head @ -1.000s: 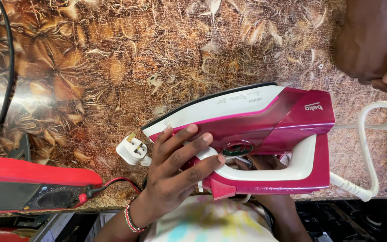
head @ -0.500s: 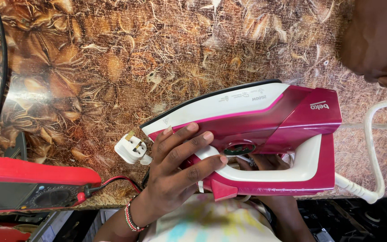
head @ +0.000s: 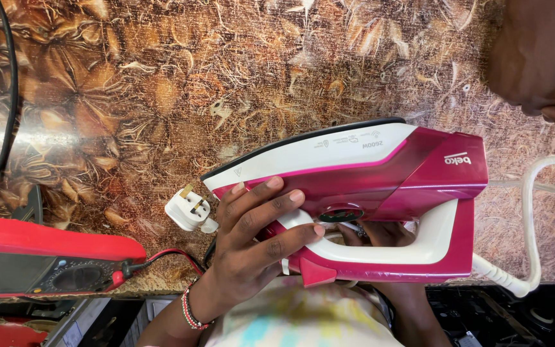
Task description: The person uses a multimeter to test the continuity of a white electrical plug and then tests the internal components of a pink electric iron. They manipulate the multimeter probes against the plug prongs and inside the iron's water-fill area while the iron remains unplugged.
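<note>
Left hand (head: 258, 238), fingers spread, steadies the magenta iron (head: 380, 173) at lower centre; our right hand (head: 380, 234) curls inside its handle; inspection appears underway.

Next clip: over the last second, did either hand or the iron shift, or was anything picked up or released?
Hardly anything changed. The picture slid slightly, so the other person's hand at top right looks a little higher. Nothing was taken hold of or let go. As before, the left hand lies on the magenta and white steam iron, the right hand reaches through its handle, and the white plug lies beside the red multimeter.
</note>
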